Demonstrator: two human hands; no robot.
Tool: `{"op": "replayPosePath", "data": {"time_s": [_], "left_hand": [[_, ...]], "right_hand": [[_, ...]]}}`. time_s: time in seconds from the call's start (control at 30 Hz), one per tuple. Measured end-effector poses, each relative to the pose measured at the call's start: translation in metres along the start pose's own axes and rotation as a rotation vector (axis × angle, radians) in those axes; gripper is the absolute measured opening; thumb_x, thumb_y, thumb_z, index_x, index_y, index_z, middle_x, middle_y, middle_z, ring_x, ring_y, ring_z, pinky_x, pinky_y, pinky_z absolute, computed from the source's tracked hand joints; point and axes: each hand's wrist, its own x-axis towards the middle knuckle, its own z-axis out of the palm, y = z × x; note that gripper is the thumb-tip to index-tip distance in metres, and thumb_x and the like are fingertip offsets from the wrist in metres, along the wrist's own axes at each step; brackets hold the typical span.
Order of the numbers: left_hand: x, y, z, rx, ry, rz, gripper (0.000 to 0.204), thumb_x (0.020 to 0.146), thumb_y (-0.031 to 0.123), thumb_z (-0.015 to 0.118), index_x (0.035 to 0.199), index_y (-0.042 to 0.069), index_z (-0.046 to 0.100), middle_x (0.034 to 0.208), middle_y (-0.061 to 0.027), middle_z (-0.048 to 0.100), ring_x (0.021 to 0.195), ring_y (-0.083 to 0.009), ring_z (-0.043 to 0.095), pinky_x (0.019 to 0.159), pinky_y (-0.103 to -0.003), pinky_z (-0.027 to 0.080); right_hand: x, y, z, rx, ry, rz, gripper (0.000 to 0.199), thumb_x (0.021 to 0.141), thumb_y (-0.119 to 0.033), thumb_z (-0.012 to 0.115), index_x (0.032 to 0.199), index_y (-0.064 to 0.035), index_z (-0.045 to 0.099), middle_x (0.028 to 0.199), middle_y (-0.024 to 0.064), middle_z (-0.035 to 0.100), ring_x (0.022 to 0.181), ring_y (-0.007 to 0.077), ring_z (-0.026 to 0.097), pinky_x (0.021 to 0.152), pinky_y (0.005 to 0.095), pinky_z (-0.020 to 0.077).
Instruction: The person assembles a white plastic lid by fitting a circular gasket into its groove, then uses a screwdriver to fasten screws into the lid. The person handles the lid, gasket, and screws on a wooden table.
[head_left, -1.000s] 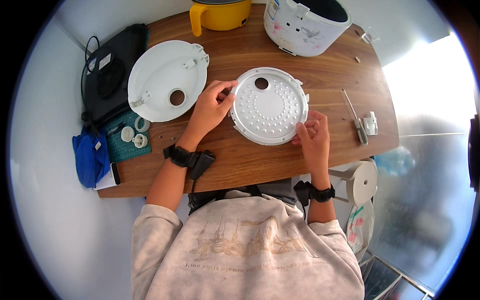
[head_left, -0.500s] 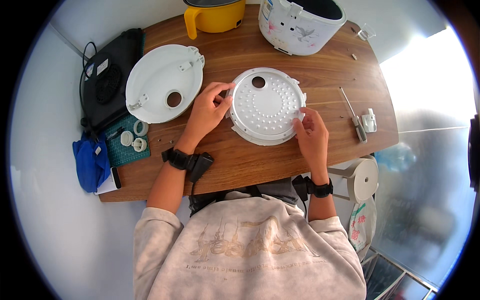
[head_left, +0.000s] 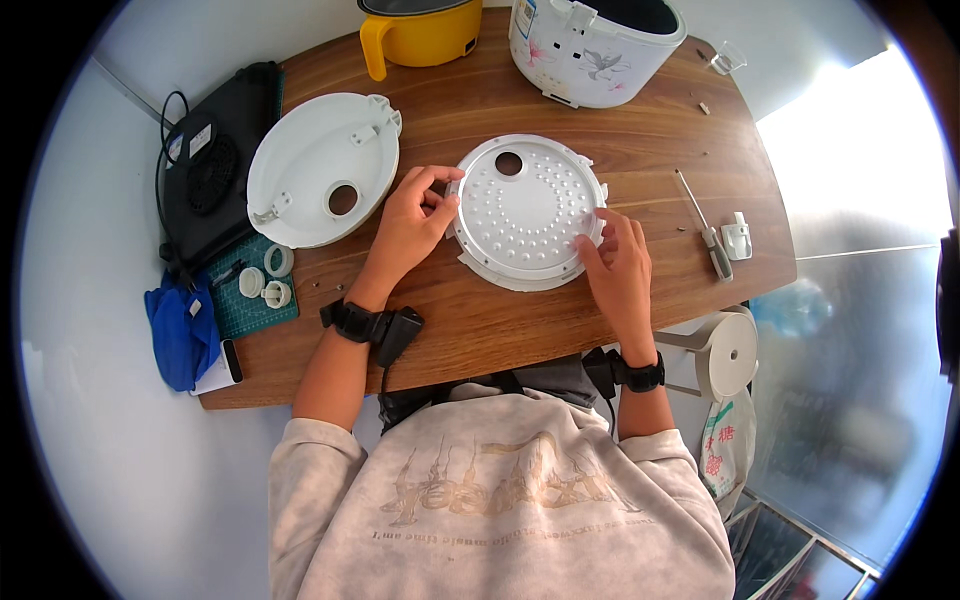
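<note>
Left hand [head_left: 412, 222]: fingers curled, thumb and forefinger pinching the left rim of the perforated white disc [head_left: 525, 210]. Right hand [head_left: 618, 268]: fingers loosely spread, fingertips pressed on the near right rim of the same disc; palm rests on the table just near of it. Both wrists carry black bands with small black units attached.

Disc: round, white plastic, dotted with small holes, one larger hole toward its far side. Lies flat on the wooden table [head_left: 500, 320], roughly centre, between the two hands.

Left of the disc, just beyond the left hand: white round lid shell [head_left: 320, 168], with a hinge bracket at its far right and a round hole near the middle. Not touching the disc.

Far edge of table: yellow pot [head_left: 420, 32] with handle, and to its right the white cooker body [head_left: 592, 45] with a floral print.

Right of the disc, apart from it: screwdriver [head_left: 703, 236] lying lengthwise near to far; small white clip part [head_left: 738, 238] just beside it.

Left edge: black flat appliance [head_left: 212, 170] with cable; near of it a green cutting mat [head_left: 245, 292] holding small white ring parts [head_left: 268, 277]; blue cloth [head_left: 180, 335] hanging off the left table edge.
</note>
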Motion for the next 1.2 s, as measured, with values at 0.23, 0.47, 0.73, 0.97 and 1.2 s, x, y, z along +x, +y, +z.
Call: {"op": "replayPosePath", "data": {"time_s": [0.23, 0.47, 0.73, 0.97, 1.2], "left_hand": [[0.001, -0.007, 0.000, -0.060, 0.026, -0.032, 0.023, 0.099, 0.009, 0.057, 0.120, 0.001, 0.063, 0.109, -0.0039, 0.068, 0.080, -0.0088, 0.062, 0.071, -0.025, 0.055], [0.001, -0.002, -0.001, -0.079, -0.012, -0.084, 0.024, 0.099, 0.007, 0.056, 0.122, 0.003, 0.063, 0.109, -0.0037, 0.068, 0.080, -0.0076, 0.062, 0.072, -0.025, 0.055], [-0.001, -0.001, 0.002, -0.082, 0.021, 0.005, 0.024, 0.099, 0.005, 0.056, 0.122, 0.002, 0.063, 0.099, -0.0032, 0.068, 0.077, -0.0066, 0.060, 0.074, -0.023, 0.052], [-0.001, 0.007, -0.005, 0.042, -0.084, -0.149, 0.028, 0.099, 0.018, 0.061, 0.121, 0.002, 0.056, 0.087, -0.0066, 0.071, 0.073, -0.0125, 0.065, 0.062, -0.028, 0.051], [-0.007, 0.041, -0.015, 0.111, -0.331, -0.361, 0.037, 0.100, 0.030, 0.065, 0.117, 0.003, 0.046, 0.076, -0.0109, 0.070, 0.061, -0.0153, 0.067, 0.051, -0.030, 0.051]], "right_hand": [[0.001, 0.005, -0.002, 0.012, -0.016, -0.004, 0.032, 0.090, -0.010, 0.075, 0.119, -0.0002, 0.066, 0.104, 0.0112, 0.059, 0.072, 0.0163, 0.060, 0.069, 0.0312, 0.0538], [-0.003, 0.009, -0.006, -0.009, -0.054, -0.033, 0.017, 0.090, -0.010, 0.073, 0.103, -0.0001, 0.069, 0.087, 0.0086, 0.061, 0.069, 0.0184, 0.061, 0.065, 0.0313, 0.0515], [-0.014, -0.014, -0.048, 0.122, -0.503, 0.338, 0.012, 0.092, -0.010, 0.071, 0.098, 0.0003, 0.073, 0.078, 0.0080, 0.066, 0.066, 0.0152, 0.063, 0.063, 0.0288, 0.0496], [0.005, -0.002, -0.037, -0.010, -0.118, 0.032, 0.029, 0.090, -0.013, 0.072, 0.117, -0.0031, 0.069, 0.078, 0.0100, 0.065, 0.069, 0.0187, 0.063, 0.066, 0.0325, 0.0513], [0.018, 0.016, -0.020, -0.148, -0.099, -0.023, 0.041, 0.088, -0.017, 0.073, 0.126, -0.0043, 0.063, 0.075, 0.0106, 0.062, 0.069, 0.0247, 0.062, 0.070, 0.0369, 0.0518]]}}
